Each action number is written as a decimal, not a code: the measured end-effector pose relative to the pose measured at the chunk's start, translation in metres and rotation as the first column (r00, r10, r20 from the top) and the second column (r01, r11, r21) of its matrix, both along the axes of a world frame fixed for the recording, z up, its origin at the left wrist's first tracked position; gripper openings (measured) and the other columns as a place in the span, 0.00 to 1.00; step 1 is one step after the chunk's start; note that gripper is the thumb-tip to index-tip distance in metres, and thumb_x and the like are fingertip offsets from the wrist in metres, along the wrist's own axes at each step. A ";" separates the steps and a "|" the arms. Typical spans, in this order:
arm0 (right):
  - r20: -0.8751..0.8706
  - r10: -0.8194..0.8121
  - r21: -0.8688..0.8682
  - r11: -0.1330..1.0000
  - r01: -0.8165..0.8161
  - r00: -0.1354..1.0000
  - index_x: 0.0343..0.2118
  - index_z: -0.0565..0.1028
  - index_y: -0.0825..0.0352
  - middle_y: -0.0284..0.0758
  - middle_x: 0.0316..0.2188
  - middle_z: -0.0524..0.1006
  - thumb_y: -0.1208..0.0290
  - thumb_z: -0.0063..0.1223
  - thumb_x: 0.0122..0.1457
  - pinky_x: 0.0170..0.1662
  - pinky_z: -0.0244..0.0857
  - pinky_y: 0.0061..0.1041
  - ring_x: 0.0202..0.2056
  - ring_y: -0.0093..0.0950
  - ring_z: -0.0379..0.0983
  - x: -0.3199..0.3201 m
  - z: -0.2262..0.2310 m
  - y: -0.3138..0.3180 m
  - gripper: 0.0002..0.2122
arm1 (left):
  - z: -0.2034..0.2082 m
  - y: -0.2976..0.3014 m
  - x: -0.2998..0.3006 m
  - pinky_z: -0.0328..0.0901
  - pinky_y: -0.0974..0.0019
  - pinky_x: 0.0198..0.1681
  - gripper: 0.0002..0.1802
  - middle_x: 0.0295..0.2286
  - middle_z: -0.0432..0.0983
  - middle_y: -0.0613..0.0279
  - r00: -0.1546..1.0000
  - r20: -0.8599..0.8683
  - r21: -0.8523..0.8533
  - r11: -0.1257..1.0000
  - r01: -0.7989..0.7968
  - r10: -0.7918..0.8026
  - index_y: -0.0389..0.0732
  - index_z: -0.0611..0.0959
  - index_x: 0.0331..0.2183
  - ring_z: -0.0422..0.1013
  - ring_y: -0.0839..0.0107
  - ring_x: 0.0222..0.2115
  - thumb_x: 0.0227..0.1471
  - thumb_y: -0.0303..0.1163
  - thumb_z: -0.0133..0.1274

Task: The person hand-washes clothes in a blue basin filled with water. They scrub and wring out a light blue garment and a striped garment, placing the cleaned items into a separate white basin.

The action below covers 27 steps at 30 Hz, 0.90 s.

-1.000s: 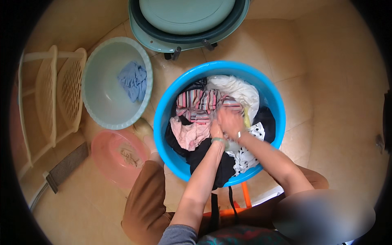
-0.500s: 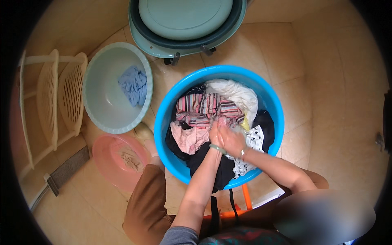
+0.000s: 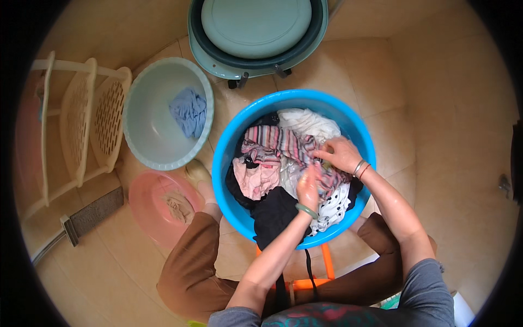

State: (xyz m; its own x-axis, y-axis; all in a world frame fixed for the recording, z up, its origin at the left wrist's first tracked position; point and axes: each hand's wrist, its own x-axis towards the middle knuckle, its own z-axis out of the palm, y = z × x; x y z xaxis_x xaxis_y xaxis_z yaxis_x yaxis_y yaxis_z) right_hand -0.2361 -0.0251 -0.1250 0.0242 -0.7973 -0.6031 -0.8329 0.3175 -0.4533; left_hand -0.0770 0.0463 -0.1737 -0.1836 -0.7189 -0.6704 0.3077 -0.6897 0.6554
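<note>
A striped garment (image 3: 275, 140) in pink, white and dark bands lies across the laundry in a round blue tub (image 3: 219, 163). My left hand (image 3: 308, 186), a green bangle at its wrist, is closed on part of this garment, with the thumb upward. To its right, my right hand (image 3: 343, 155) pinches another part of it with bent fingers. Around the stripes are a pink cloth (image 3: 256, 180), a white cloth (image 3: 309, 122), a black cloth (image 3: 279, 215) hanging over the near rim, and a white cloth with black dots (image 3: 333, 210).
Left of the tub stands a pale green basin (image 3: 147, 139) holding a blue cloth (image 3: 188, 112). Nearer, a pink basin (image 3: 146, 210) contains a beige cloth (image 3: 178, 207). A folded green tub (image 3: 256, 27) stands beyond; a cream rack (image 3: 109, 120) is far left. Orange stool legs (image 3: 328, 260) show below.
My hands were together at the tub's middle and have separated. The right one went right and away from me, the left slightly right, and the striped garment shifted rightward with them.
</note>
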 end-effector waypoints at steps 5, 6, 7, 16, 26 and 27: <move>0.289 -0.161 0.023 0.987 0.161 0.944 0.47 0.70 0.70 0.42 0.37 0.77 0.66 0.59 0.47 0.46 0.65 0.23 0.40 0.24 0.73 0.027 -0.042 0.010 0.23 | 0.059 -0.001 0.000 0.67 0.62 0.33 0.12 0.28 0.78 0.51 0.755 0.430 -0.394 0.649 0.651 -0.495 0.41 0.80 0.40 0.75 0.60 0.30 0.58 0.37 0.49; 0.384 -0.235 0.037 0.970 0.239 0.893 0.46 0.70 0.69 0.41 0.36 0.77 0.68 0.57 0.47 0.46 0.65 0.23 0.39 0.24 0.72 0.030 -0.032 0.003 0.22 | 0.059 -0.006 0.009 0.67 0.59 0.31 0.12 0.26 0.77 0.47 0.760 0.413 -0.368 0.672 0.643 -0.502 0.44 0.81 0.41 0.75 0.53 0.29 0.58 0.38 0.49; 0.473 -0.305 0.061 0.947 0.315 0.827 0.46 0.71 0.69 0.40 0.35 0.77 0.71 0.55 0.47 0.45 0.65 0.22 0.38 0.23 0.72 0.030 -0.020 -0.002 0.21 | 0.042 -0.005 0.020 0.68 0.60 0.31 0.14 0.29 0.78 0.48 0.788 0.481 -0.340 0.747 0.571 -0.384 0.46 0.79 0.44 0.75 0.55 0.29 0.59 0.38 0.48; -0.023 -0.167 -0.420 0.896 0.142 0.986 0.53 0.65 0.57 0.43 0.43 0.69 0.70 0.58 0.45 0.41 0.68 0.40 0.40 0.42 0.70 0.063 -0.048 -0.016 0.28 | -0.041 -0.109 0.062 0.69 0.69 0.34 0.34 0.45 0.68 0.65 0.994 0.112 0.083 0.997 -0.003 -0.006 0.58 0.54 0.63 0.71 0.73 0.40 0.59 0.36 0.50; 0.111 -0.246 -0.066 0.965 0.254 0.963 0.42 0.75 0.66 0.50 0.45 0.74 0.79 0.48 0.53 0.45 0.67 0.38 0.42 0.42 0.75 0.083 -0.094 -0.045 0.13 | -0.078 -0.132 0.051 0.66 0.66 0.40 0.25 0.49 0.68 0.67 0.997 -0.083 0.182 0.983 0.019 -0.004 0.49 0.68 0.53 0.67 0.72 0.46 0.56 0.43 0.53; 0.411 -0.239 -0.315 0.868 0.383 0.880 0.40 0.77 0.66 0.48 0.43 0.74 0.81 0.50 0.50 0.45 0.67 0.38 0.42 0.43 0.74 0.084 -0.081 -0.033 0.12 | -0.069 -0.128 0.051 0.65 0.66 0.40 0.25 0.48 0.68 0.66 0.987 -0.157 0.165 0.986 -0.016 0.043 0.49 0.69 0.53 0.67 0.71 0.46 0.56 0.45 0.54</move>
